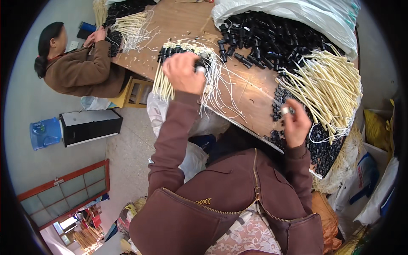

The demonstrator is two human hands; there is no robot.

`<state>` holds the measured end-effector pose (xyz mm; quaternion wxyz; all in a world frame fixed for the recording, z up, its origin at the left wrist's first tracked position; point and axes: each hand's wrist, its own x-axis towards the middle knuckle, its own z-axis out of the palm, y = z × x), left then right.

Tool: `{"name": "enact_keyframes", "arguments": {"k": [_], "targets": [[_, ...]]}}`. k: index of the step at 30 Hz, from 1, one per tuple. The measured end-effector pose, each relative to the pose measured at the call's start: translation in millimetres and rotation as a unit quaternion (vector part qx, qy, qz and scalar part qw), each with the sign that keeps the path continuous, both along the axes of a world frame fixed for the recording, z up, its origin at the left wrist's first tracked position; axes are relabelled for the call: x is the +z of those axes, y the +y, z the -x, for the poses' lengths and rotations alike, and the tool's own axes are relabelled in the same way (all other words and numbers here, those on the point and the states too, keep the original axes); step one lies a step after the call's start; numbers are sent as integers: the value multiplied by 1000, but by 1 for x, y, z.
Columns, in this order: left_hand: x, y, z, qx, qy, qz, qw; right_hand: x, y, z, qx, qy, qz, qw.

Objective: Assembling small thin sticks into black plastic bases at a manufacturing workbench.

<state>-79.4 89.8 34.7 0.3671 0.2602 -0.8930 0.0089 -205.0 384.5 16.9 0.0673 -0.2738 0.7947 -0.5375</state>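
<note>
My left hand (185, 73) is closed over a row of cream sticks (162, 83) at the table's near edge, its fingers curled round a dark piece that looks like a black plastic fitting. Black fittings (168, 52) cap these sticks, and loose white strings (219, 87) trail from them to the right. My right hand (296, 123) is pinched beside a scatter of small black parts (278, 106). A thin pale string (255, 88) runs taut across the wood toward its fingertips. White wraps or rings show on a finger of each hand.
A heap of black tubular fittings (263, 38) spills from a white sack (293, 8). Right of my right hand lies a big pile of cream sticks (327, 85). At the far left a co-worker (80, 70) handles similar pieces at the same wooden table (182, 19).
</note>
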Motion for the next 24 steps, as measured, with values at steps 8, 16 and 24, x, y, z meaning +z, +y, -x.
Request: {"name": "enact_keyframes", "arguments": {"k": [8, 16, 24], "targets": [[-18, -21, 14, 1, 10, -20, 1000, -7, 5, -5, 102, 9, -108, 989], [-50, 33, 91, -185, -124, -134, 966, -9, 49, 62, -114, 233, -314, 913], [-47, 93, 84, -332, -74, -188, 921, -4, 48, 56, -75, 291, -302, 905]]}}
